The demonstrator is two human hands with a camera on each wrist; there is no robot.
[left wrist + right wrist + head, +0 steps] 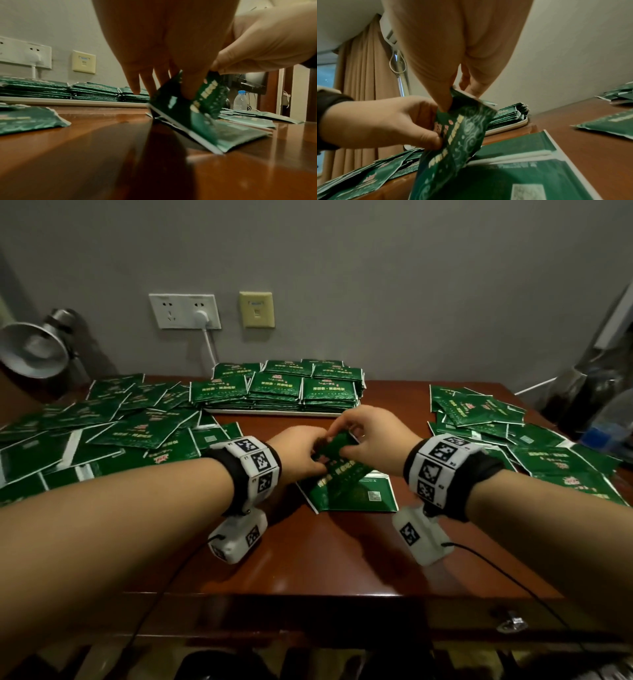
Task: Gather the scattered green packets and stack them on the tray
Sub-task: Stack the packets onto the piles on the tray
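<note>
Both hands meet at the table's middle on one green packet (339,462), tilted up on edge. My left hand (301,451) pinches its left side; my right hand (366,440) pinches its top. The same packet (202,98) (458,135) stands steeply in both wrist views. Under it another green packet (356,494) lies flat, back side up. At the back, a white tray (274,413) carries rows of stacked packets (277,390). Loose packets are scattered on the left (102,426) and on the right (513,433).
A brown wooden table (342,559) has bare surface near its front edge. A metal lamp (37,344) stands back left. Wall sockets (185,311) with a white plug are behind the tray. A water bottle (241,100) and dark clutter sit at the far right.
</note>
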